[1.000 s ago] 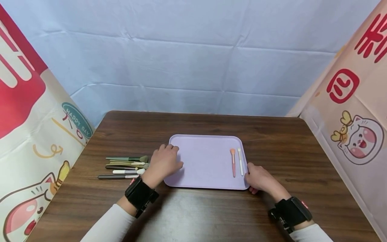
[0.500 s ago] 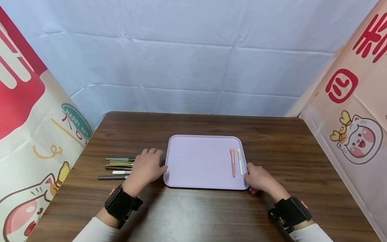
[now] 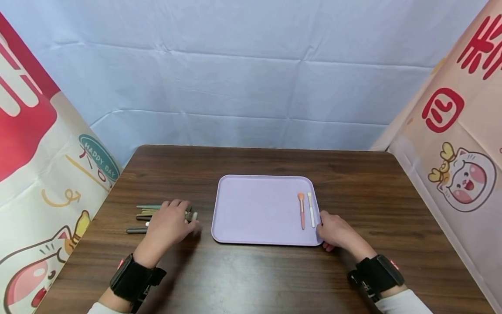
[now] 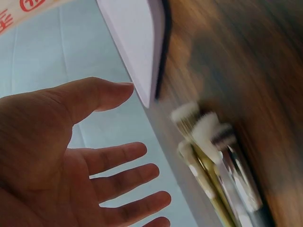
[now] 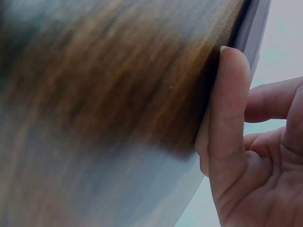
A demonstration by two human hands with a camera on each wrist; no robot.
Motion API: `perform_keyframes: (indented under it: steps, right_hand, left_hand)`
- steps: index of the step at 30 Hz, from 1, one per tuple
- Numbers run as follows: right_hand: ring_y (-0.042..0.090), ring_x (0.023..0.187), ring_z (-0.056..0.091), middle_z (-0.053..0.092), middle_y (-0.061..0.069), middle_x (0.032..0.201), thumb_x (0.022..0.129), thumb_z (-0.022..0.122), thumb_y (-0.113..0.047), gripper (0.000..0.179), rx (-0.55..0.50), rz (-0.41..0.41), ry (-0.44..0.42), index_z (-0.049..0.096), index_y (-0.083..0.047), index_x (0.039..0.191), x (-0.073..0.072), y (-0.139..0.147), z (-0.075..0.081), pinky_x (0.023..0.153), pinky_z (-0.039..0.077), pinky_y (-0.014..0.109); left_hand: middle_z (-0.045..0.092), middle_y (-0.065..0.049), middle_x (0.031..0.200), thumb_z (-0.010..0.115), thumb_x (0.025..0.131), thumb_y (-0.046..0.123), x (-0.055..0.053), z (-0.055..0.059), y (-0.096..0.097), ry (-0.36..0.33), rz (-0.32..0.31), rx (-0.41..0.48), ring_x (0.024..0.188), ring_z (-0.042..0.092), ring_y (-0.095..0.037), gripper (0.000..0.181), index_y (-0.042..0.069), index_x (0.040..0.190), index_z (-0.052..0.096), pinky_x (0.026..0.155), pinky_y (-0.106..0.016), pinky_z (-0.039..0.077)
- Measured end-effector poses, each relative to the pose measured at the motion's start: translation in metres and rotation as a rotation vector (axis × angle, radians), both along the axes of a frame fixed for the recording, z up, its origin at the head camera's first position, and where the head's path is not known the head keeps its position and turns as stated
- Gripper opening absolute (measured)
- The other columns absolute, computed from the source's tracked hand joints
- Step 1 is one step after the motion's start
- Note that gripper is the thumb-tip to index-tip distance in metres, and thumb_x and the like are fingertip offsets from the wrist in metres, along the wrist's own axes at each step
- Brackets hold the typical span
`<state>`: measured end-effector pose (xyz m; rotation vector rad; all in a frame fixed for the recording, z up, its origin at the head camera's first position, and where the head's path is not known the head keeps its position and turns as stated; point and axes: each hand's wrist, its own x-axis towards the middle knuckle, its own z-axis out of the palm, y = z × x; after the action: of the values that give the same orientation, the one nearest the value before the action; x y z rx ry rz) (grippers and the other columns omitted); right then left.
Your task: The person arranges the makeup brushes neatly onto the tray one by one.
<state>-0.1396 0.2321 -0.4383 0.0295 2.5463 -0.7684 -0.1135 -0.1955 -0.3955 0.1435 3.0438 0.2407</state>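
Note:
My left hand [image 3: 169, 223] hovers over a group of makeup brushes, its fingers spread and apart from them in the left wrist view. Among them lie a green-handled brush [image 3: 147, 207] and a black-handled brush [image 3: 135, 230]; the hand hides much of the rest. Blurred bristle heads [image 4: 206, 130] show beside the fingers. A lilac tray [image 3: 255, 209] lies to the right, bearing a pink brush [image 3: 302, 213] and a white brush [image 3: 311, 213] side by side. At the tray's lower right corner, my right hand [image 3: 338, 232] grips the rim between thumb and fingers.
Everything rests on a dark wood-grain table [image 3: 266, 279]. A pale blue cloth [image 3: 243, 87] hangs behind it. Printed panels flank both sides, a red and white one [image 3: 43, 174] on the left and a pink one [image 3: 451, 183] on the right.
My left hand has moved left from over the tray's left edge to above the brush group. The right hand and the tray have stayed in place.

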Motion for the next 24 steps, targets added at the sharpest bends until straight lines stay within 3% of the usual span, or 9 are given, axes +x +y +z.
perform_keyframes:
  steps: [16, 24]
  right_hand:
    - [0.021, 0.058, 0.061, 0.058, 0.013, 0.076, 0.1, 0.045, -0.006, 0.021, -0.006, -0.002, 0.006, 0.05, 0.008, 0.115, 0.001, 0.0, 0.001, 0.051, 0.053, 0.033]
    - [0.022, 0.058, 0.06, 0.058, 0.013, 0.077, 0.1, 0.045, -0.007, 0.023, -0.004, -0.009, 0.006, 0.05, 0.008, 0.117, 0.002, -0.001, 0.002, 0.051, 0.053, 0.033]
  left_hand:
    - [0.056, -0.03, 0.131, 0.075, 0.088, 0.037, 0.015, -0.006, -0.044, -0.074, 0.059, 0.018, 0.122, 0.05, -0.052, 0.061, -0.003, 0.131, 0.059, 0.093, -0.065, 0.044]
    - [0.055, -0.033, 0.13, 0.077, 0.086, 0.037, 0.022, -0.009, -0.059, -0.073, 0.075, 0.013, 0.119, 0.049, -0.055, 0.064, -0.005, 0.131, 0.059, 0.09, -0.067, 0.044]
